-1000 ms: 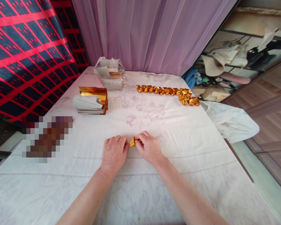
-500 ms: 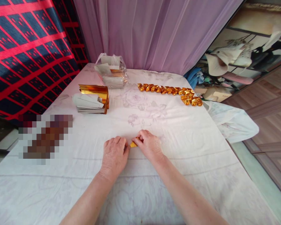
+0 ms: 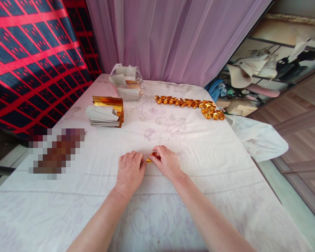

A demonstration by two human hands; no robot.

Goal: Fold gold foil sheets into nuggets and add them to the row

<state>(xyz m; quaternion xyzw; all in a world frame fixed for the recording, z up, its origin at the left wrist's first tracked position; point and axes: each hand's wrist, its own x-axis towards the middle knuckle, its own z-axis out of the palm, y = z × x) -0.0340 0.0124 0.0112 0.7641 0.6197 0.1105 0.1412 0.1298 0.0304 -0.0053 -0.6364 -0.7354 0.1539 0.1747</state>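
Observation:
In the middle of the table, my right hand [image 3: 168,161] pinches a small folded piece of gold foil paper [image 3: 149,161] between thumb and fingers. Part of the piece is covered by those fingers. Just left of it, my left hand [image 3: 131,169] rests on the cloth with its fingers curled in. Its fingertips sit close to the foil's left tip, and whatever they hold is hidden. Farther back to the right lies a row of folded gold foil pieces [image 3: 183,102], bending into a shorter second row. A stack of foil sheets [image 3: 109,101] with pale backs stands at the back left.
A clear plastic bag [image 3: 128,82] with more sheets sits at the table's far edge. A blurred-out item [image 3: 57,150] lies on the left. A patterned cloth [image 3: 162,206] covers the table. Purple curtain [image 3: 157,42] hangs behind; shelves [image 3: 262,66] and a white plastic bag [image 3: 262,138] are right.
The view has shifted slightly. My right fingers have moved a little on the foil piece, showing more of its shiny side. My left hand has barely moved.

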